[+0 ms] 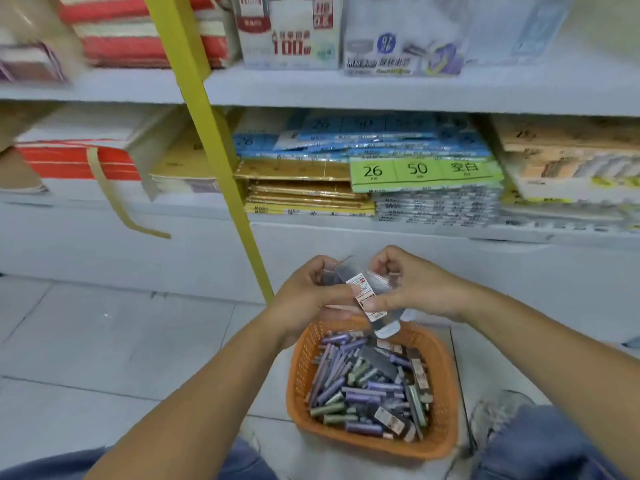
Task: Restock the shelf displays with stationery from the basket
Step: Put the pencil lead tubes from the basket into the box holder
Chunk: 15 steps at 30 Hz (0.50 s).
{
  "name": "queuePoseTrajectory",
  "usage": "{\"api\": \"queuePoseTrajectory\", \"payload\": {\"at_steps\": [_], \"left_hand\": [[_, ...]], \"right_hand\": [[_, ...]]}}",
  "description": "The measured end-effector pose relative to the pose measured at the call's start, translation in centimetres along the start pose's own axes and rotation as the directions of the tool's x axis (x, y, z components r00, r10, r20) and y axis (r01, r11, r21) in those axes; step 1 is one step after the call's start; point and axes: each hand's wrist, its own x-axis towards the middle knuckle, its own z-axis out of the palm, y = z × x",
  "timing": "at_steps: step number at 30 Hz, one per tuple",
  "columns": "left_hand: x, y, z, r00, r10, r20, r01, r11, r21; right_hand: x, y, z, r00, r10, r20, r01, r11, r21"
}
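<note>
Clear pkts [360,284], maybe refills, pinched by L hand [308,299] & R hand [420,289] fingers [341,289] over orange basket [446,393]

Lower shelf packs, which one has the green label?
The pack marked 26 and 50, atop the silvery stack, right of the gold stack; the blue packs lie above it.

We can't read the packet [363,292] label; top-shelf boxes [291,29] cut off at frame top, stacks [149,29] motion-blurred.
</note>
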Motion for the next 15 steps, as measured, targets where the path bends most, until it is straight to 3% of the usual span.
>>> {"api": "queuePoseTrajectory", "payload": {"at_steps": [4, 6, 11, 15], "left_hand": [[-1.1, 4.6, 1.1, 0.995, 0.077, -0.06, -0.086, 0.983, -0.162], [-1.6, 6.5, 1.2, 0.993, 0.108, -0.041, -0.113, 0.982, -0.152], [-2.2, 11.2, 0.4, 0.992, 0.12, 0.041, -0.126, 0.969, 0.214], [-2.0, 14.7, 0.3, 0.988, 0.07, 0.139, -0.138, 0.813, 0.566]], "right_hand": [[-2.6, -3.7, -3.1, 0.995, -0.08, -0.066, 0.081, 0.997, 0.013], [-3.2, -5.1, -4.3, 0.982, -0.144, -0.123, 0.145, 0.989, 0.006], [-3.6, -8.2, -7.5, 0.94, -0.279, -0.198, 0.264, 0.959, -0.1], [-2.8, -9.9, -8.4, 0.939, -0.316, -0.138, 0.297, 0.944, -0.144]]}}
